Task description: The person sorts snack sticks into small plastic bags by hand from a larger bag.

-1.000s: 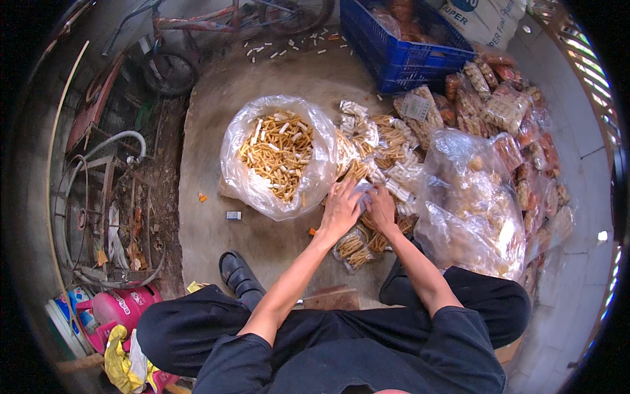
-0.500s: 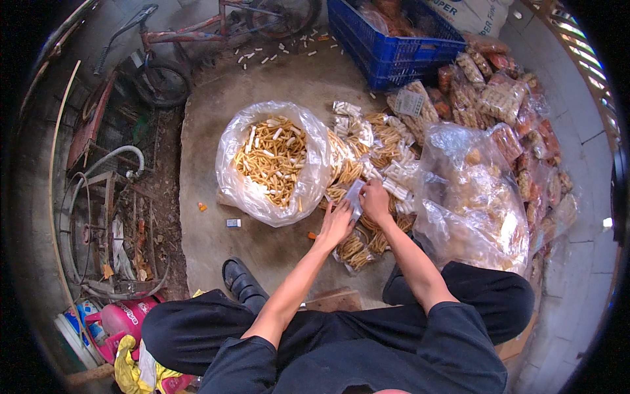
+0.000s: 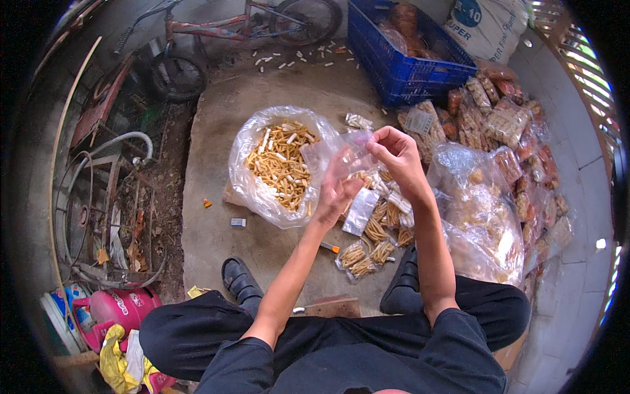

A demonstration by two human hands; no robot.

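A clear, thin plastic bag (image 3: 354, 146) is raised between my hands, beside the large open bag. My right hand (image 3: 401, 157) pinches its right edge between thumb and fingertips. Fingers of my left hand (image 3: 336, 190) stretch up against the film, thumb apart; I cannot tell whether they are inside or behind it. Below lies a stack of flat clear bags (image 3: 361, 211) on small packets of tan stick-shaped snacks (image 3: 362, 258). To the left stands the large clear bag (image 3: 239, 177), full of loose tan and white sticks (image 3: 282, 167).
A big bulging clear bag (image 3: 482, 223) lies right of my hands, before piled packets (image 3: 508, 128). Behind are a blue crate (image 3: 420, 75) and white sack (image 3: 489, 29). An orange-ended cutter (image 3: 333, 248) and small box (image 3: 238, 222) lie on the floor. A bicycle (image 3: 210, 29) stands far left.
Both hands have lifted off the stack of flat bags, the right one rising up and right. A single clear bag is now held up between them; the stack lies uncovered on the packets.
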